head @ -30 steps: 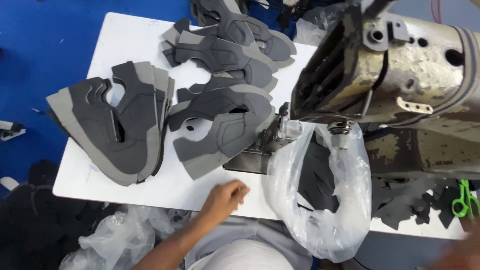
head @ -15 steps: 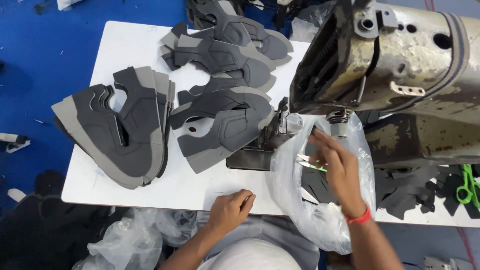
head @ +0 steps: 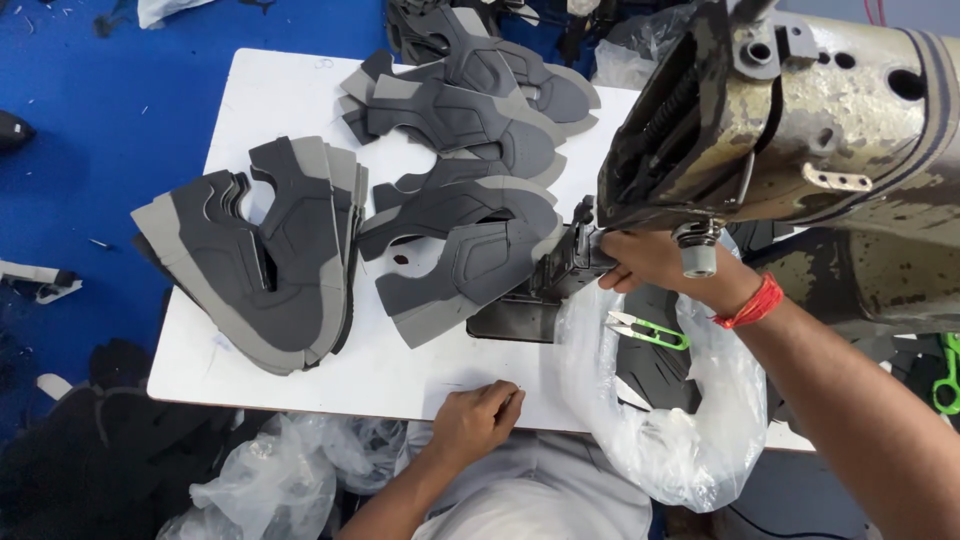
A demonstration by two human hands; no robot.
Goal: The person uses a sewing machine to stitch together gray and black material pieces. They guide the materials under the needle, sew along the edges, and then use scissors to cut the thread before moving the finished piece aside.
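While our right hand [head: 650,262] reaches under the sewing machine [head: 800,130], grip pinched at the presser foot [head: 578,252], our left hand [head: 478,418] rests curled — holding nothing we can see — on the white counter [head: 290,100] edge, beside grey shoe uppers [head: 470,262].

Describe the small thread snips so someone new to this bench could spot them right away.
Start at the big worn sewing machine on the right and drop to the clear plastic bag hanging under it. The thread snips lie on the bag, just below the right hand. Their bright green handle stands out among the grey and black pieces.
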